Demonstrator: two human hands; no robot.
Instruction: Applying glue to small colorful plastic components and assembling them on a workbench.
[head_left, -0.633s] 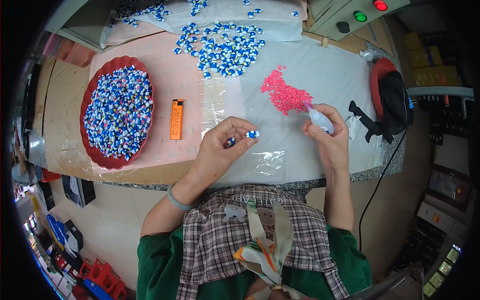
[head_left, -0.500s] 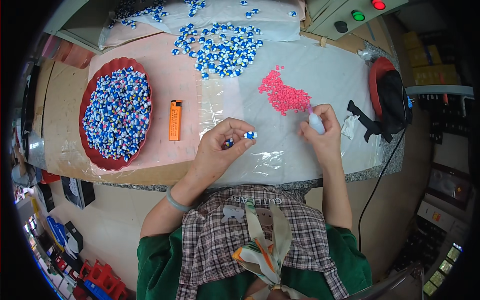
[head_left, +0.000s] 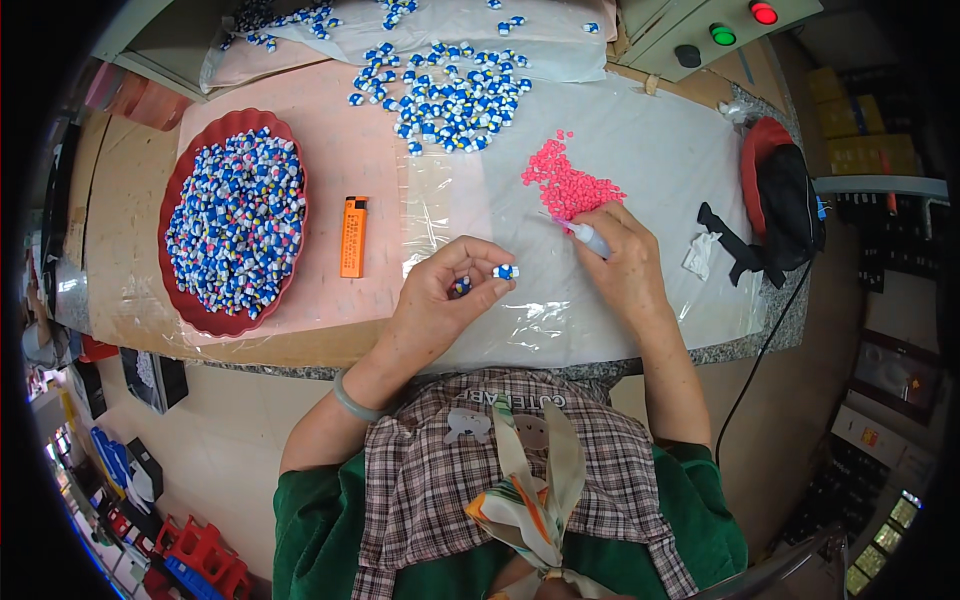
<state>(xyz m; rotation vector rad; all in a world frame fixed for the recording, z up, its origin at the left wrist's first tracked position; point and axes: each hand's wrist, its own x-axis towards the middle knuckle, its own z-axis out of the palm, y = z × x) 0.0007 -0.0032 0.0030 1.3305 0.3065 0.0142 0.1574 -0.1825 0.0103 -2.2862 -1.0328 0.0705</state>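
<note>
My left hand (head_left: 448,295) is closed, pinching a small blue-and-white piece (head_left: 505,272) between thumb and index finger. Another such piece (head_left: 461,287) sits within its curled fingers. My right hand (head_left: 625,260) is closed around a small whitish squeeze bottle (head_left: 589,238) with a pink collar and a thin tip pointing left. Right above that hand lies a pile of tiny pink pieces (head_left: 570,183), and its fingers reach the pile's lower edge. Many more blue-and-white pieces (head_left: 465,95) are spread on the sheet farther back.
A red scalloped tray (head_left: 172,290) heaped with blue-and-white pieces stands at the left. An orange lighter (head_left: 353,237) lies beside it. On the right are a crumpled white tissue (head_left: 701,254), a black strap (head_left: 737,248) and a black bag (head_left: 786,200). A metal box (head_left: 690,30) with lights stands at the back.
My right hand has shifted left and tipped the squeeze bottle, so its tip moved from the pile's right end to below its left part. The left hand has hardly moved.
</note>
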